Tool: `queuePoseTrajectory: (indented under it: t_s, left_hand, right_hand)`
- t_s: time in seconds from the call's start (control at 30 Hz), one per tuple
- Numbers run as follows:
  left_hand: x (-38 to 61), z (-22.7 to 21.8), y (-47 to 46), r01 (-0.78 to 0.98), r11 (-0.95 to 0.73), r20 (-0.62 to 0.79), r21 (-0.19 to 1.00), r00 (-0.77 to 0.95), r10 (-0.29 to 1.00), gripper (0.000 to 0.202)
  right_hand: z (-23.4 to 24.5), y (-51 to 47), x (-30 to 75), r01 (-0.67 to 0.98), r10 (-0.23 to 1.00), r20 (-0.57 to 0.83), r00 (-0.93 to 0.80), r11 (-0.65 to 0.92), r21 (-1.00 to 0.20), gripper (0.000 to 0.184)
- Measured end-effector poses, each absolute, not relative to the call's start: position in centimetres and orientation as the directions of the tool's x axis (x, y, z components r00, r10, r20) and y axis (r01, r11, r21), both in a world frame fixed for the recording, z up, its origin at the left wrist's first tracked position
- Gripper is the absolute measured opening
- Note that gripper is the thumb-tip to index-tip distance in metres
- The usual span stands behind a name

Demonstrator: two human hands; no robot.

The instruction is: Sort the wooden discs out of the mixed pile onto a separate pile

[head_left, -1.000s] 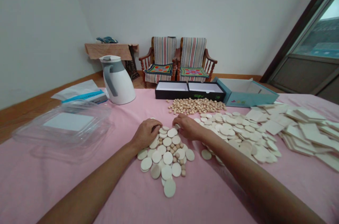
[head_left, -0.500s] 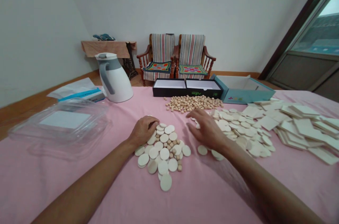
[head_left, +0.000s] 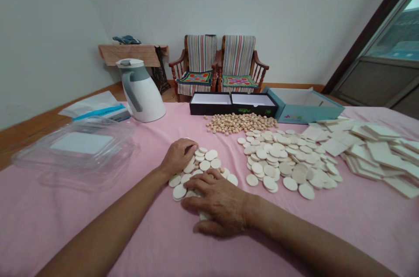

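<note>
A small pile of round wooden discs (head_left: 204, 165) with a few wooden cubes among them lies on the pink tablecloth before me. My left hand (head_left: 178, 157) rests against the pile's far left edge, its fingers loosely bent and its thumb apart from them. Over the near part of the pile, my right hand (head_left: 218, 202) lies palm down with fingers spread, hiding the discs and cubes beneath. To the right spreads a larger heap of discs (head_left: 281, 154). Behind it is a heap of small wooden cubes (head_left: 240, 123).
A black two-part box (head_left: 209, 109) and a light blue open box (head_left: 297, 115) stand at the table's far side. Square wooden tiles (head_left: 376, 150) are stacked at right. A white jug (head_left: 147, 98), a clear plastic container (head_left: 78, 154) and a blue-and-white packet (head_left: 103, 113) sit at left.
My right hand has moved left and nearer, from beside the large disc heap onto the small pile. My left hand has stayed almost in place. The view has tilted slightly.
</note>
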State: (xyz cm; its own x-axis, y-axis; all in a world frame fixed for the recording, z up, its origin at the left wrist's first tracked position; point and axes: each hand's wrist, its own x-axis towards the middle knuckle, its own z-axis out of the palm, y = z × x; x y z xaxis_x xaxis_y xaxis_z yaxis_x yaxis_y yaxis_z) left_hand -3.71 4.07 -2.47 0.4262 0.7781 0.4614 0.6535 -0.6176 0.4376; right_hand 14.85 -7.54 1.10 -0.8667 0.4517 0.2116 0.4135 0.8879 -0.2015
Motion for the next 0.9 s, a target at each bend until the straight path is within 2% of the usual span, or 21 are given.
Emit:
queuePoseTrajectory:
  t_s: [0.23, 0.53, 0.7, 0.8, 0.9]
  left_hand:
    - [-3.7, -2.4, 4.0, 0.655, -0.61, 0.46, 0.446, 0.417, 0.784, 0.02]
    - [-3.9, -2.6, 4.2, 0.656, -0.59, 0.455, 0.471, 0.392, 0.799, 0.024]
    - [-3.9, -2.5, 4.2, 0.667, -0.596, 0.459, 0.448, 0.401, 0.793, 0.025]
    - [-4.0, -2.5, 4.2, 0.67, -0.599, 0.46, 0.439, 0.405, 0.79, 0.026]
    - [-4.1, -2.6, 4.3, 0.678, -0.595, 0.463, 0.433, 0.399, 0.792, 0.026]
  right_hand:
    - [0.5, -6.2, 15.1, 0.494, 0.516, 0.226, -0.827, 0.857, -0.149, 0.029]
    - [-0.2, -3.4, 16.1, 0.601, 0.618, 0.266, -0.74, 0.785, -0.152, 0.031]
    - [0.9, -3.1, 17.2, 0.607, 0.644, 0.31, -0.699, 0.764, -0.218, 0.041]
    - [2.1, -3.0, 19.8, 0.69, 0.75, 0.373, -0.547, 0.655, -0.306, 0.028]
    - [3.1, -3.1, 22.5, 0.786, 0.876, 0.271, -0.399, 0.479, -0.391, 0.017]
